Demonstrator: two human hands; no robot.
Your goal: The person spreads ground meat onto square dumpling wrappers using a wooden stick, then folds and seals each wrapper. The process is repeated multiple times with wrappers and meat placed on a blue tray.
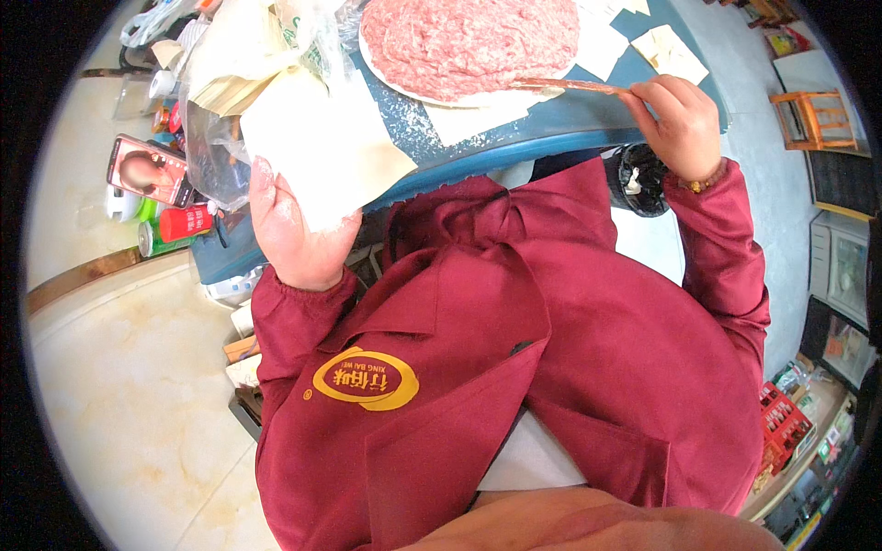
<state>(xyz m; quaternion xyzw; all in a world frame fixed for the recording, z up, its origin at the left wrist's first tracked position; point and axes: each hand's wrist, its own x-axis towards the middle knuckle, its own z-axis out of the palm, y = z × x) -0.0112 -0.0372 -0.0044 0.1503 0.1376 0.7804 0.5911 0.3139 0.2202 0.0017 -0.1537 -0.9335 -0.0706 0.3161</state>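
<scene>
Minced meat (468, 45) is heaped on a white plate (396, 88) at the far middle of the blue table (455, 153). My right hand (679, 124) grips a thin flat stick (579, 85), and its tip touches the edge of the meat. Pale square dough wrappers (324, 144) lie over my left hand (296, 237), which is palm up with flour on the skin; how many sheets it holds I cannot tell. To the right of the plate sits a folded piece of dough (670, 54). More flat wrappers (475, 122) lie under and beside the plate.
A clear plastic bag (217, 162) and a stack of wrappers (231, 89) are at the left. Beyond them stand a lit phone (150, 171) and a green can (155, 237). A lined bin (637, 179) is under the table edge; a wooden stool (816, 120) stands farther right.
</scene>
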